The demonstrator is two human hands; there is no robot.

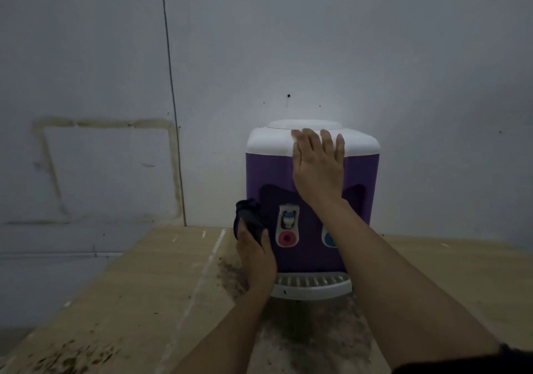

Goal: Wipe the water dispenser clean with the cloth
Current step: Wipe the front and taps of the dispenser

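Observation:
A purple water dispenser (268,172) with a white top stands on a wooden table against the wall. It has a red tap and a blue tap on its front and a white drip tray (311,285) at the bottom. My left hand (255,254) grips a dark cloth (251,218) and holds it against the dispenser's lower left front corner. My right hand (317,166) lies flat with straight fingers on the upper front, its fingertips on the white top. My right forearm hides part of the blue tap.
The wooden table (138,287) is stained with dark specks, thickest in front of the dispenser and at the near left. A grey wall (288,42) stands right behind, with a thin cable (171,85) running down it. The table's left edge drops off.

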